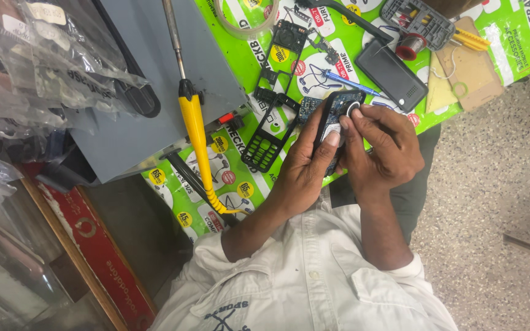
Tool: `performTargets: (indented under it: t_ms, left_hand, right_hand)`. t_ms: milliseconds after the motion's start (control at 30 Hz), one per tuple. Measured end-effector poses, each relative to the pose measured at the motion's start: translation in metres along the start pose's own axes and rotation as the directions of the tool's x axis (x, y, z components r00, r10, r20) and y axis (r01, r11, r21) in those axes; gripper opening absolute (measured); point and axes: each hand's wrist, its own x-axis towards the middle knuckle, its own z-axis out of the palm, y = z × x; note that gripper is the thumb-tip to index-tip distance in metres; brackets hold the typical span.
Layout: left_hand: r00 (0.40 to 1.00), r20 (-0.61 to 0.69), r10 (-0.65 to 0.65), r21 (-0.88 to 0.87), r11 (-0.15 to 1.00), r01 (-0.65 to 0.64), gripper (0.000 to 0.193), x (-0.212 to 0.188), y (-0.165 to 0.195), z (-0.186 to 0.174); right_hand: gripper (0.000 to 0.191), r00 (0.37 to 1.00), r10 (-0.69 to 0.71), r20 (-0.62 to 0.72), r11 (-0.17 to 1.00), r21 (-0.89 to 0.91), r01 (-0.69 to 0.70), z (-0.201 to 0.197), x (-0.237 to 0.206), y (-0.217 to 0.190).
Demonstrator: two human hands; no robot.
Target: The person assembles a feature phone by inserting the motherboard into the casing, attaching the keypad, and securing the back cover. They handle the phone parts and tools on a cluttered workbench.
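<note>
Hands meet over the near edge of the desk point(240, 67), which is covered by a green printed sheet. Left hand point(305, 171) cradles an opened phone body point(332, 122), fingers curled around its far side, thumb point(329, 142) pressed against the near edge. Right hand point(384, 150) sits just beside it, thumb and forefinger pinched on a small round part point(353, 110) at the upper end of the exposed board.

Risk, as judged from this grip: the round part is small and held only by fingertip pressure (no tweezers in hand), so a slip could drop it onto the gravel-patterned floor point(498, 184), which lies directly beyond the desk edge. Thumb pressure on the bare board could also flex or smudge it.

Nearby, apart from the hands: black keypad frame point(265, 144), a second black frame point(286, 43), blue pen point(345, 83), dark phone cover point(391, 73), yellow-handled soldering iron point(192, 122) resting on a grey box point(154, 73).

Containers: grey tool tray point(418, 21) at the far edge holds yellow-tipped bits and a solder spool point(409, 46) just beside it; clear plastic bags point(38, 55) at left hold dark parts, contents otherwise unclear.
</note>
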Motion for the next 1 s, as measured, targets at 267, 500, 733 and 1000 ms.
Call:
performTargets:
  t_ms: [267,500,733,1000]
  left_hand:
    - [0.999,0.008,0.031,0.054,0.998,-0.032,0.054,0.0,-0.002,0.001]
    - [1.0,0.009,-0.017,0.009,1.0,0.017,0.054,0.0,0.001,0.002]
    - [1.0,0.016,-0.01,-0.093,0.996,0.012,0.05,0.0,0.002,0.002]
    - [0.966,-0.25,-0.062,-0.46,0.885,-0.063,0.038,0.006,0.001,-0.005]
  right_hand:
    - [0.024,0.985,0.152,0.079,0.963,0.214,-0.165,-0.006,0.001,0.006]
    - [0.026,0.952,0.248,0.18,0.909,0.296,-0.293,-0.013,0.002,0.012]
    - [0.036,0.908,0.397,0.136,0.845,0.332,-0.419,-0.019,0.013,0.007]
    - [0.055,0.807,0.356,0.471,0.92,-0.33,-0.212,-0.047,0.033,0.004]
